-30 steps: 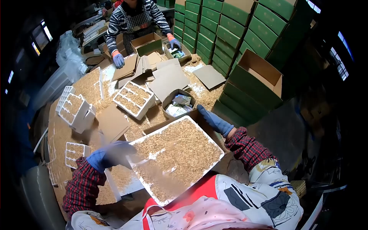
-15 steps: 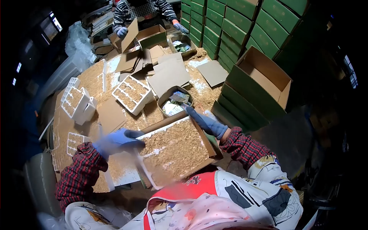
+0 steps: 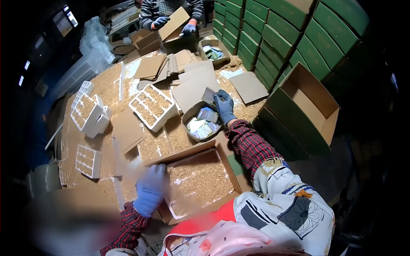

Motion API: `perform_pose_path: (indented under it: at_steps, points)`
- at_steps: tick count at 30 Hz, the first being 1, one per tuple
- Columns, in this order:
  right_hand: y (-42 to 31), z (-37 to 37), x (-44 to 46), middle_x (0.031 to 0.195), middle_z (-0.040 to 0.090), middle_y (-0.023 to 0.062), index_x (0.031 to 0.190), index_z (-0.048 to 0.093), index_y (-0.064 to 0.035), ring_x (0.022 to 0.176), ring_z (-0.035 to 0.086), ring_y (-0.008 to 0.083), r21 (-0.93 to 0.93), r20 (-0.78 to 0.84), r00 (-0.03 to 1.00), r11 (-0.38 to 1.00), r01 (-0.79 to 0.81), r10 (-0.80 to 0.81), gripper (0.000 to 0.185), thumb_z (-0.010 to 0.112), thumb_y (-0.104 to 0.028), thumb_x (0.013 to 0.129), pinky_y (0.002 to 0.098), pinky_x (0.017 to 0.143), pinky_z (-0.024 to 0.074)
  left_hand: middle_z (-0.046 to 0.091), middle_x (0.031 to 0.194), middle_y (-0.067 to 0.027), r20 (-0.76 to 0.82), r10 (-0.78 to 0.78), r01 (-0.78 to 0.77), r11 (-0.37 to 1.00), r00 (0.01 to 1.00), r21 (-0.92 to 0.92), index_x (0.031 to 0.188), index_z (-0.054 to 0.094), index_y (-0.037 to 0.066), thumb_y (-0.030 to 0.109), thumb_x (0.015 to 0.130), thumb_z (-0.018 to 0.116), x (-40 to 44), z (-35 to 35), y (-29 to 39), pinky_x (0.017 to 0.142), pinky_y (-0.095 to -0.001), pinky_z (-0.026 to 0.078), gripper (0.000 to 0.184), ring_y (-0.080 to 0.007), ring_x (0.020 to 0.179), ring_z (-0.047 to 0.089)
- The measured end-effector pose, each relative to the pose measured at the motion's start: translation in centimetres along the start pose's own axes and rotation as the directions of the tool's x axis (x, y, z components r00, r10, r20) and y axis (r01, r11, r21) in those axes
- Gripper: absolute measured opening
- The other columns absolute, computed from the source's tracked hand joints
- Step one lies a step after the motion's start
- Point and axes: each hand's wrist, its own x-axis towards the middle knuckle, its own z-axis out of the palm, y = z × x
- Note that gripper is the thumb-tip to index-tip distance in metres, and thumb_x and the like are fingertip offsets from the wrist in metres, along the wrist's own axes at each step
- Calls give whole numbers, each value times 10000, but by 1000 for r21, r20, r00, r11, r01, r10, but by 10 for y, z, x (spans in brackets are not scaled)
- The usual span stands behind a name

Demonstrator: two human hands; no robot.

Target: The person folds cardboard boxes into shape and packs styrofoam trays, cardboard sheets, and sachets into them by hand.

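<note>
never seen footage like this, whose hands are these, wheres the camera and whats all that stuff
No machine here: these are a person's gloved hands, seen by a camera worn on that person's head. The left hand is at the side of an open cardboard box with straw-coloured bits inside. The right hand is beside a container of small packets; a flat piece shows by it, but whether it is held is unclear. White trays and cardboard sheets lie on the table.
</note>
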Motion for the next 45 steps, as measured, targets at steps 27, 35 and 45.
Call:
perform_pose_path:
  at_steps: [27, 35, 45]
  points:
    - [-146, -65, -22, 864, 641, 19, 1051, 637, -54, 722, 596, 112, 610, 216, 973, 767, -198, 80, 214, 589, -13, 847, 239, 649, 497, 463, 1279, -247, 196, 119, -91, 985, 973, -147, 1253, 497, 19, 192, 707, 722, -11, -4, -8, 837, -408, 505, 615, -381, 1041, 543]
    - [-248, -90, -92, 902, 587, 64, 846, 605, -14, 928, 576, 226, 314, 686, 582, 899, 305, -437, 158, 715, 23, 739, 338, 845, 475, 605, 954, -72, 529, 203, -364, 905, 824, 221, 1051, 609, 70, 193, 749, 636, 4, 23, 11, 738, -369, 490, 327, -249, 879, 592]
    - [-253, -67, -116, 800, 568, 11, 709, 631, -177, 834, 562, 190, 247, 964, -241, 44, 968, -111, 35, 602, -192, 720, 334, 713, 433, 628, 1090, -117, -9, -110, 101, 939, 994, -329, 1051, 641, 57, 131, 827, 646, -63, -111, -32, 802, -359, 514, 235, -281, 962, 630]
